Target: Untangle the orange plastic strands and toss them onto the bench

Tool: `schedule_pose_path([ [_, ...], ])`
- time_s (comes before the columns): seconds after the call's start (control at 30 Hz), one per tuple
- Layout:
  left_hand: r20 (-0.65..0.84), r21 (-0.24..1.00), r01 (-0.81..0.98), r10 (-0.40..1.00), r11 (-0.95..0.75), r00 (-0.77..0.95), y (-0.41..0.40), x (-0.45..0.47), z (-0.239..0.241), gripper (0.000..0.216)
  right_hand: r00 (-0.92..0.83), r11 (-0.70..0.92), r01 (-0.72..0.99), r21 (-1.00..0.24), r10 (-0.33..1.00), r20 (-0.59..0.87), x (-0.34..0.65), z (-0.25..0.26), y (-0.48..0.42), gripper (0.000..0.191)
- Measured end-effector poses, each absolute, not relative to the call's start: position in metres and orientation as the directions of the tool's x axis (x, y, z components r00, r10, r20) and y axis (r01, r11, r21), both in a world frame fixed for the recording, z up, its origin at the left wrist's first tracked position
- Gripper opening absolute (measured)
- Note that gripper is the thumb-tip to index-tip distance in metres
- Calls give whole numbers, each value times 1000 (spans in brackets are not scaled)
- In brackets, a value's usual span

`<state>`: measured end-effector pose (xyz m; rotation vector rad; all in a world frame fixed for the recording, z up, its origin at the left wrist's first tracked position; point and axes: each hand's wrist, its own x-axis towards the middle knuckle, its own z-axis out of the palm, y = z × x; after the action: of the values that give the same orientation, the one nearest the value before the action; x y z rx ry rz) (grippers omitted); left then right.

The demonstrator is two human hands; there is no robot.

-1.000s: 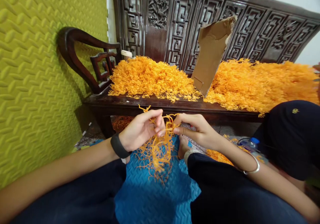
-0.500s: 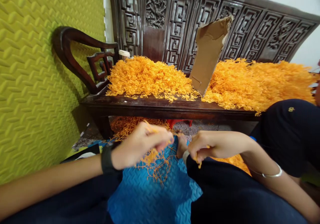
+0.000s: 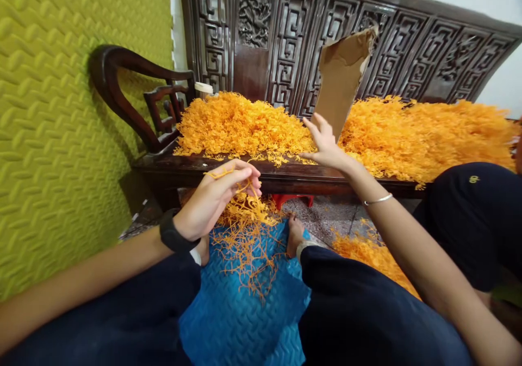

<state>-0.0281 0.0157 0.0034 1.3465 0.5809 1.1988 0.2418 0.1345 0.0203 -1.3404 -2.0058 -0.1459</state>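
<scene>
My left hand [image 3: 218, 194] is closed around a bunch of thin orange plastic strands [image 3: 252, 206]. Some of them stick out over the thumb, and others dangle below the fingers. Under this hand, a heap of loose orange strands [image 3: 253, 254] lies on the blue mat [image 3: 244, 322] between my feet. My right hand [image 3: 327, 147] is over the bench's front edge, fingers spread and nothing seen in it. It is close to the right end of a pile of small orange plastic pieces [image 3: 244, 124], some of them shaped like little hands.
A cardboard sheet [image 3: 340, 78] stands between that pile and a second orange pile [image 3: 424, 137] on the dark wooden bench [image 3: 244, 181]. Below are a red plastic stool [image 3: 293, 199] and more orange pieces [image 3: 375, 257] on the floor. Another person [image 3: 473, 219] sits at the right.
My right hand has risen from near my knee to the bench and spread open; the orange piece it held is gone from it. My left hand has moved slightly up and left, still holding strands.
</scene>
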Motion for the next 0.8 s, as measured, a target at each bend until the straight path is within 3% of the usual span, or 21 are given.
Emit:
schedule_pose_path([
  [0.07,302,925,-330,895,-190,330,17,-30,3,11,-201,386,873,-298,842,500,238,11,144,79],
  [0.1,297,923,-339,899,-184,321,17,-31,2,15,-197,396,857,-331,844,498,233,6,143,78],
  [0.23,244,914,-390,915,-107,321,19,-31,0,29,-216,585,556,-590,788,577,198,-9,102,35],
  [0.3,217,910,-410,913,-61,345,19,-30,-1,33,-236,608,414,-677,790,565,180,-9,74,24],
  [0.4,199,906,-423,902,-21,382,18,-30,-1,36,-314,643,386,-661,766,561,165,-2,40,29],
  [0.53,213,898,-440,905,-32,368,18,-32,1,37,-437,683,448,-577,730,526,169,4,24,22],
  [0.7,292,916,-361,909,-176,298,18,-38,5,30,-475,523,325,-788,811,342,180,-2,26,23],
  [0.8,351,933,-185,899,-310,263,14,-38,6,23,-490,505,198,-840,793,362,180,0,21,16],
])
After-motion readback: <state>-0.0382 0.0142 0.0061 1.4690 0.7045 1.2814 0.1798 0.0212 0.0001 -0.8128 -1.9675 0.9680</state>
